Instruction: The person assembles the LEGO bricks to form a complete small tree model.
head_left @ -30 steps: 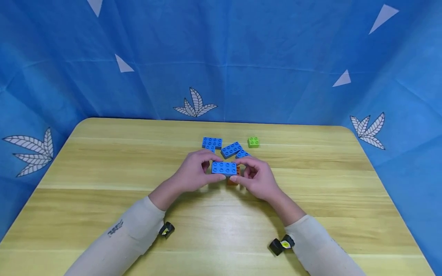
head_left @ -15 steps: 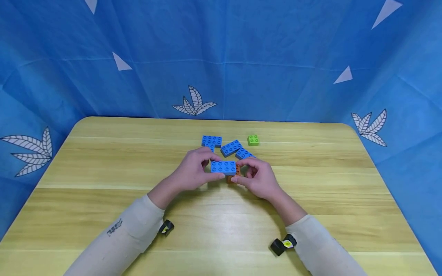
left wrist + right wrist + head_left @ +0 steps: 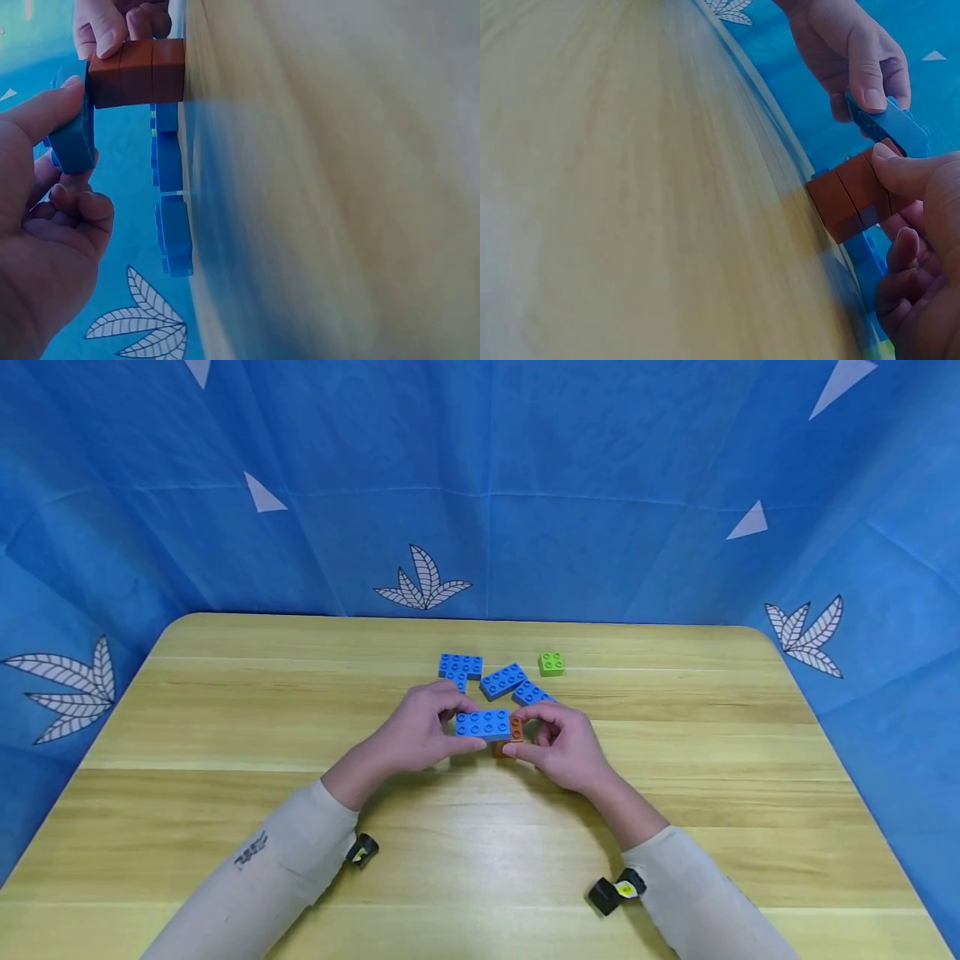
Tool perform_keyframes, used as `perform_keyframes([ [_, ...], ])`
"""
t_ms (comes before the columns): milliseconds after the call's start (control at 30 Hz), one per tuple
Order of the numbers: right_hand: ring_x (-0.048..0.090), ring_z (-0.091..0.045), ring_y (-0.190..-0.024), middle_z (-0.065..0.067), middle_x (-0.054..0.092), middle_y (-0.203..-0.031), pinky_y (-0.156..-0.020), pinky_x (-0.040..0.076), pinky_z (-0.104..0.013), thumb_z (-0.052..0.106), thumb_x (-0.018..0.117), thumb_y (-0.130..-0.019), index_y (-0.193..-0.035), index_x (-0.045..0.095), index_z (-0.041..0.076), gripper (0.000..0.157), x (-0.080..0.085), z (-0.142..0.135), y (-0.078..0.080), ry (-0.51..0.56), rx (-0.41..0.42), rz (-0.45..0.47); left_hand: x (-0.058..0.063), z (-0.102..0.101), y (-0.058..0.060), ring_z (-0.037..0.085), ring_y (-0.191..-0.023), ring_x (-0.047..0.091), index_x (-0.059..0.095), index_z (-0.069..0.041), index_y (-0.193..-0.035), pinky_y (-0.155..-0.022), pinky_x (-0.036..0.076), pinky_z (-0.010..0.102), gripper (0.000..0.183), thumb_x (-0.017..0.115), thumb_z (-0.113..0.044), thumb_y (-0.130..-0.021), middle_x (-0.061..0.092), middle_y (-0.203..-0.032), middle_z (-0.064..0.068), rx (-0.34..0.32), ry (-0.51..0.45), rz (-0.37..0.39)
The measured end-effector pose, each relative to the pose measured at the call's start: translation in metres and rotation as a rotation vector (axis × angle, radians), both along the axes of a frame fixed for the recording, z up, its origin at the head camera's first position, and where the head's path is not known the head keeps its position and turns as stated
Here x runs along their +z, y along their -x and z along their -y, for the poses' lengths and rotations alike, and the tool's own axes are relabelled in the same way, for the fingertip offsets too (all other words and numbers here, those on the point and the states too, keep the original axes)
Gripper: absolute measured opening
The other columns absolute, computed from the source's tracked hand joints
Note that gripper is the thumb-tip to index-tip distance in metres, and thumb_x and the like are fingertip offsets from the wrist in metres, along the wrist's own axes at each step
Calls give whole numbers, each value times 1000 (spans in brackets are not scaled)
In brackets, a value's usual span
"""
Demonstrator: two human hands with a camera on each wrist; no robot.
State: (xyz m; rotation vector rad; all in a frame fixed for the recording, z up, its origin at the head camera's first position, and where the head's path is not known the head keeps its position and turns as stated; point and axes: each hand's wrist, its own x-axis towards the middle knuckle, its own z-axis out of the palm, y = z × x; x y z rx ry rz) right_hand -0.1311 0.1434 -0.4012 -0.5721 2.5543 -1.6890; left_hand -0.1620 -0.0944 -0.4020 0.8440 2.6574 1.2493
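Between thumb and fingers, my left hand [image 3: 424, 727] pinches a blue eight-stud toy brick [image 3: 482, 724] by its left part. The brick lies over the top of an orange-brown brick stack [image 3: 136, 73], slightly tilted in the left wrist view; whether it is pressed on, I cannot tell. Several brown bricks make up this stack, which stands upright on the table. My right hand [image 3: 561, 745] grips its top, the thumb [image 3: 900, 171] on the upper brick. In the head view the blue brick hides most of the stack, leaving the studs at its right end showing.
Behind the hands lie more blue bricks: an upper-left pair [image 3: 461, 666], an angled one [image 3: 503, 682] and another [image 3: 532, 693] close to my right fingers. A small green brick [image 3: 551, 664] sits farther back. The wooden table [image 3: 225, 693] meets a blue curtain [image 3: 480, 485].
The blue brick has shifted slightly left in my left hand. My right fingers have come off its right end and now hold the brown stack, more of which shows.
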Motion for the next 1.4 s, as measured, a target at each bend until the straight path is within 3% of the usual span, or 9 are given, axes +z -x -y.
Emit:
perform_keyframes([
  [233, 41, -19, -49, -14, 65, -103, -44, 33, -24, -6, 83, -77, -114, 69, -4, 39, -3, 3, 2, 57, 57, -133, 4, 1, 1, 18, -70, 47, 75, -10, -103, -59, 39, 31, 31, 87, -25, -80, 55, -80, 6, -27, 9, -21],
  [333, 39, -18, -48, -13, 67, -105, -43, 31, -25, -7, 81, -79, -113, 70, -4, 37, -12, 4, 8, 98, 75, -178, 5, 1, 1, 17, -70, 47, 75, -10, -104, -60, 40, 31, 32, 87, -26, -80, 55, -80, 4, -35, 21, -39],
  [600, 39, -15, -47, -10, 63, -86, -42, 29, -24, 1, 83, -80, -111, 73, 6, 32, -26, -1, 18, 117, 76, -89, 7, -2, 3, 16, -70, 47, 75, -12, -103, -60, 41, 31, 30, 87, -26, -79, 55, -80, -3, -40, 36, -41],
  [833, 36, -17, -47, -16, 54, -73, -42, 27, -24, -6, 80, -81, -109, 71, -2, 30, -11, 4, 12, 107, 78, -77, 6, -2, 3, 18, -69, 47, 74, -12, -103, -59, 40, 32, 31, 87, -27, -79, 54, -78, -2, -19, 27, -25],
  [967, 37, -17, -48, -13, 53, -74, -43, 29, -26, -2, 81, -82, -111, 71, 1, 31, -15, 3, 13, 110, 85, -69, 4, -2, 3, 18, -70, 48, 73, -13, -103, -60, 41, 33, 32, 88, -27, -78, 55, -80, -2, 11, 19, -3],
  [1067, 36, -17, -48, -14, 58, -82, -42, 29, -27, -7, 79, -81, -114, 69, -3, 34, -27, -3, 19, 184, 106, -120, 3, -2, 2, 19, -70, 49, 73, -13, -103, -61, 42, 33, 33, 89, -27, -77, 56, -81, -1, 19, 4, 3],
  [1233, 38, -14, -50, -22, 60, -88, -42, 29, -24, -11, 72, -85, -111, 69, -7, 26, -33, -19, 29, 296, -47, -153, 1, -2, 3, 19, -69, 48, 73, -13, -104, -60, 41, 32, 34, 89, -27, -77, 55, -81, 0, 24, -29, 4],
  [1300, 38, -13, -49, -22, 59, -81, -42, 29, -23, -4, 74, -87, -110, 71, -3, 23, -38, -25, 33, 244, -152, -120, -1, -2, 3, 19, -69, 48, 73, -13, -104, -60, 41, 32, 35, 89, -27, -77, 55, -80, 1, 30, -37, 10],
  [1400, 39, -15, -47, -14, 65, -86, -42, 31, -25, 9, 80, -86, -113, 71, 1, 30, -41, -30, 36, 70, -239, -84, -3, -2, 2, 20, -68, 48, 72, -13, -105, -61, 41, 33, 36, 90, -26, -76, 54, -80, 1, 35, -56, 23],
])
